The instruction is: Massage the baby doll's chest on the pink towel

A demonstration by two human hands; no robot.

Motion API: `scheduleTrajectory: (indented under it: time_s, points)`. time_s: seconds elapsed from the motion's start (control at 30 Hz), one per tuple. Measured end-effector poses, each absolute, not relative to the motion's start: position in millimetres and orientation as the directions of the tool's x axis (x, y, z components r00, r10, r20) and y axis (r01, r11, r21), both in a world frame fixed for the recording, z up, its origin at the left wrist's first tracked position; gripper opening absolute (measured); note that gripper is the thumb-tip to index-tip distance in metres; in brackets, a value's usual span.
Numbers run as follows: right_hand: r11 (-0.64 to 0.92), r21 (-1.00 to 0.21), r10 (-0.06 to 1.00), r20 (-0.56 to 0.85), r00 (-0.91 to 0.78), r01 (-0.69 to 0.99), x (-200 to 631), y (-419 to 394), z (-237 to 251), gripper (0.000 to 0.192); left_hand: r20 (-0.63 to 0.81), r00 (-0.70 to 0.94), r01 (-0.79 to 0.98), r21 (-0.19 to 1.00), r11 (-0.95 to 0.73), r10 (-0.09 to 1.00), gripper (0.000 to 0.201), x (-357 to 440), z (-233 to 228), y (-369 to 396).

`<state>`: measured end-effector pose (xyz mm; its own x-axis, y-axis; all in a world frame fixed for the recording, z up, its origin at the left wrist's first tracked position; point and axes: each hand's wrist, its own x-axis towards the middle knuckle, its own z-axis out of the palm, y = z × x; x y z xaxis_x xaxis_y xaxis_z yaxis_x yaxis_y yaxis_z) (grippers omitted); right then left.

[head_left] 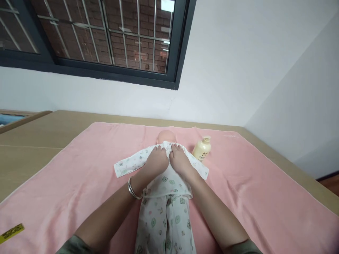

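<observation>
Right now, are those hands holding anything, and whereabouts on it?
Both hands, left hand and right hand, rest on the doll's printed top, fingertips at its collar below the doll's head. Whether they pinch the cloth cannot be told.

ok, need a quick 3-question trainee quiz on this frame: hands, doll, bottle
1. True or false: both hands rest on the baby doll in white printed clothes.
2. The pale yellow plastic bottle lies on which side of the doll? A) the person's left B) the person's right
3. Which wrist wears the silver bangle?

Key:
1. True: left hand and right hand press the shirt at the chest.
2. B, on the pink towel.
3. Left.
</observation>
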<state>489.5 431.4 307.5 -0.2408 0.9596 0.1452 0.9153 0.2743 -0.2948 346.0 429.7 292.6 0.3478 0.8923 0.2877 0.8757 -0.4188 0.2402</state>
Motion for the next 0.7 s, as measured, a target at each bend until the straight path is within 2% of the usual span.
scheduleTrajectory:
  time_s: [0.07,0.17,0.3,0.53,0.7]
  points:
    - [0.288,-0.272,0.957,0.120,-0.265,0.918,481.3,417.6,313.3,0.052,0.276,0.330,0.884,0.246,-0.398,0.903,0.032,341.7,294.4,438.0]
    - [0.325,-0.257,0.945,0.110,-0.307,0.910,474.0,403.5,321.8,0.052,0.311,0.215,0.903,0.297,-0.309,0.926,0.041,341.3,288.5,446.6]
    - [0.290,-0.340,0.956,0.153,-0.251,0.895,479.3,414.9,316.7,0.048,0.359,0.125,0.906,0.339,-0.254,0.925,0.044,348.0,277.2,446.6]
    - [0.198,-0.455,0.980,0.113,-0.164,0.868,495.0,443.7,294.0,0.057,0.335,0.115,0.914,0.332,-0.231,0.935,0.043,354.3,282.3,436.4]
    - [0.184,-0.441,0.983,0.078,-0.167,0.879,497.0,440.6,301.6,0.062,0.323,0.225,0.907,0.275,-0.318,0.919,0.041,354.8,292.8,425.5]
